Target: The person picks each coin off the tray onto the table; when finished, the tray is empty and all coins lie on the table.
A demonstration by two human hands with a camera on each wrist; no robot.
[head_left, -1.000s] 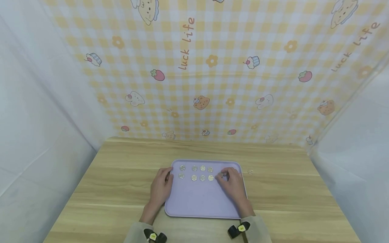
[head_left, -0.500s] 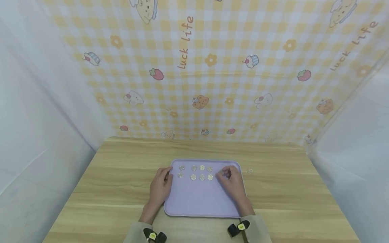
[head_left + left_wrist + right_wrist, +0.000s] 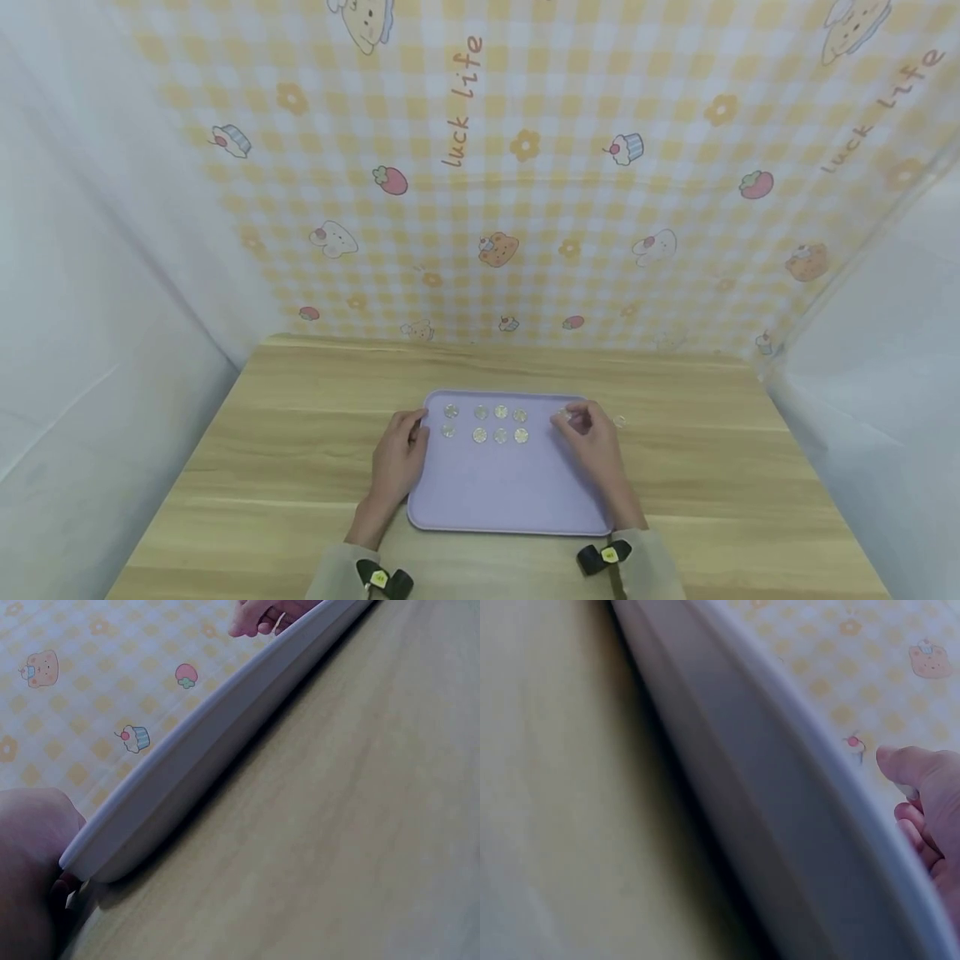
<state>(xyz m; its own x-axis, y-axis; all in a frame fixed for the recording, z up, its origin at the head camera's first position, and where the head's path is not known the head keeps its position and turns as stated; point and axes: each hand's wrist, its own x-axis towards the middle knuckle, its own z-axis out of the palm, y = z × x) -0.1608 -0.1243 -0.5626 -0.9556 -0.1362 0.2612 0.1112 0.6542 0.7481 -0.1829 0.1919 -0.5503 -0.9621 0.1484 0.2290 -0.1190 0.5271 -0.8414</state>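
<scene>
Coin pinched in the right hand, near the far right corner of the purple tray; shifted rightward within the last half second, hence farther from the eight coins, unchanged in two rows of four toward the tray's far edge. Left hand gripping the tray's left edge, one finger seemingly curled beneath. Just outside the right edge, on the table: a loose coin. Far right corner partly hidden behind the right hand. Beyond the table's far edge: yellow-checked cloth.
</scene>
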